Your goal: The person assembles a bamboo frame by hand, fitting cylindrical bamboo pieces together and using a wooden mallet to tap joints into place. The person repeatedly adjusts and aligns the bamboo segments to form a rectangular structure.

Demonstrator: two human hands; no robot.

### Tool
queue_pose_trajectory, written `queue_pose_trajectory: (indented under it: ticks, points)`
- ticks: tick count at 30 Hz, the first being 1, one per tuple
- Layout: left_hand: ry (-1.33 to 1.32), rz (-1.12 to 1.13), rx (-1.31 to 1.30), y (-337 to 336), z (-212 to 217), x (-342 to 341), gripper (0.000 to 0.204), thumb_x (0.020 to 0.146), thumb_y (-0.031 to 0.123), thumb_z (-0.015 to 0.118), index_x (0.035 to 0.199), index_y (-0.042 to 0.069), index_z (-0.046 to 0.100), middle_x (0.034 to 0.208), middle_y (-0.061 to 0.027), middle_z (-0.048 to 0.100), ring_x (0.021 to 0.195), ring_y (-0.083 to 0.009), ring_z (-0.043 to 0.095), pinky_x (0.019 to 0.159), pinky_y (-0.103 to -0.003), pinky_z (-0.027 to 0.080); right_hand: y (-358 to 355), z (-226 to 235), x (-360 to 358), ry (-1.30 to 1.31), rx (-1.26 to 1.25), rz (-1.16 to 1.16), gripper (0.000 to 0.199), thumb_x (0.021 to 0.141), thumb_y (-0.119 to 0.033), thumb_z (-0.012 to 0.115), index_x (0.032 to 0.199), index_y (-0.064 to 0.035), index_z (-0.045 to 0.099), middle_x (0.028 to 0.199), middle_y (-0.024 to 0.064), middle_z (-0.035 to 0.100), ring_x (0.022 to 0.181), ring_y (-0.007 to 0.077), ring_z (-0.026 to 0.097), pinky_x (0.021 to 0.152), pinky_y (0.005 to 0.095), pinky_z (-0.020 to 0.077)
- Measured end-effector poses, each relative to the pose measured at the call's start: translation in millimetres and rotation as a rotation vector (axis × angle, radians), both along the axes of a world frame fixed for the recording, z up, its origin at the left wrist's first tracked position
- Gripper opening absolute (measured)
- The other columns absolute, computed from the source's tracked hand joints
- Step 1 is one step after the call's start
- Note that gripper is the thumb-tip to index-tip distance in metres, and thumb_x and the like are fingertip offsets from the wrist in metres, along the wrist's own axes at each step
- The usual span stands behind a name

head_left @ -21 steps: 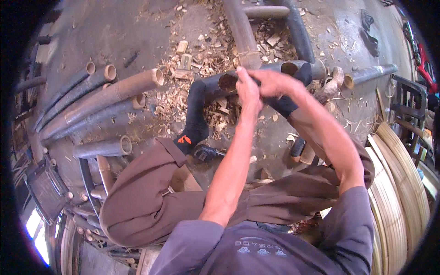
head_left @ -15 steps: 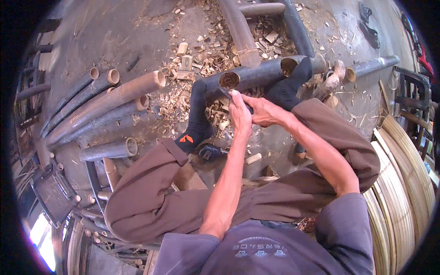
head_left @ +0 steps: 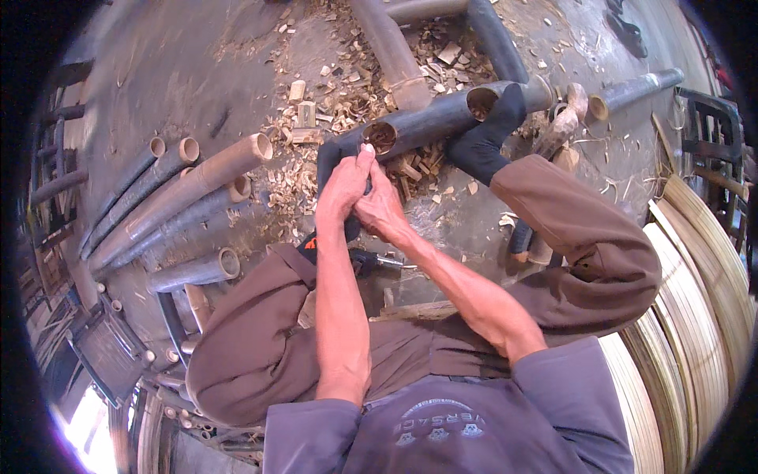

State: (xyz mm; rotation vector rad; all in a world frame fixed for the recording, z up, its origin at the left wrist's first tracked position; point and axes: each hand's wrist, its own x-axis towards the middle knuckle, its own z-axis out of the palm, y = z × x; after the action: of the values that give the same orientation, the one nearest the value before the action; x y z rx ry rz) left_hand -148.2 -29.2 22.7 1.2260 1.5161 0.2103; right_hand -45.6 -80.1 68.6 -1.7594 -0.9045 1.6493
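A thick dark bamboo pole (head_left: 433,120) with two round holes cut in its side lies across the floor ahead, between my black-socked feet. At the rim of its left hole (head_left: 380,137), both hands are together on a small dark knife (head_left: 368,186). My left hand (head_left: 343,188) is closed, its thumb stretched forward along the tool to the rim. Close against it on the right, my right hand (head_left: 380,210) wraps the handle. Fingers cover most of the knife, and its blade can hardly be made out.
Wood chips (head_left: 306,114) litter the floor around the pole. Several bamboo tubes (head_left: 185,201) lie at left. A dark power tool with a shiny bit (head_left: 365,257) rests below my hands. Bent bamboo strips (head_left: 695,316) stand at right, near a black chair-like frame (head_left: 711,130).
Both hands have shifted left with the knife, staying at the left hole's rim. The left wrist has turned. The whole view has also moved slightly.
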Motion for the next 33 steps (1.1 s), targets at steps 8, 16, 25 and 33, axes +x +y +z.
queue_pose_trajectory:
  ticks: [8, 16, 25, 33]
  points:
    - [0.326, -0.64, -0.207, 78, 34, -13, 0.078, 0.095, 0.064, 0.04, 0.103, -0.01, 0.064, 0.096, -0.0262, 0.068, 0.091, -0.0332, 0.065, 0.083, -0.045, 0.048, 25, -29, -76, 0.386, -0.005, -0.607, 0.083, 0.083, -0.018, 0.066, 0.153, -0.0114, 0.022, 0.124, 0.02, 0.057, 0.105, 0.0275, 0.061, 0.087, 0.0368, 0.0482]
    - [0.127, -0.476, -0.167, 71, 20, 8, 0.066, 0.087, 0.061, 0.055, 0.108, 0.0, 0.068, 0.101, -0.0236, 0.07, 0.093, -0.0357, 0.067, 0.084, -0.043, 0.051, 30, -25, -43, 0.582, -0.01, -0.586, 0.073, 0.095, -0.022, 0.064, 0.152, -0.0152, 0.02, 0.122, 0.0064, 0.052, 0.106, 0.0167, 0.055, 0.086, 0.0329, 0.0493]
    - [-0.511, 0.631, -0.095, -5, -33, 112, 0.091, 0.094, 0.068, 0.034, 0.094, -0.019, 0.059, 0.088, -0.023, 0.063, 0.083, -0.0274, 0.061, 0.071, -0.042, 0.048, 71, 7, 118, -0.483, 0.308, 0.779, 0.054, 0.082, -0.029, 0.063, 0.133, -0.0143, 0.056, 0.12, 0.0236, 0.063, 0.111, 0.0398, 0.061, 0.091, 0.0438, 0.0492]
    - [-0.404, 0.47, -0.245, -5, -28, 77, 0.089, 0.091, 0.066, 0.049, 0.125, -0.016, 0.05, 0.116, -0.022, 0.059, 0.101, -0.0252, 0.059, 0.082, -0.039, 0.049, 52, -50, 114, -0.091, 0.338, 0.67, 0.066, 0.086, -0.038, 0.065, 0.143, -0.0117, 0.044, 0.132, 0.0193, 0.058, 0.12, 0.0294, 0.057, 0.101, 0.04, 0.0448]
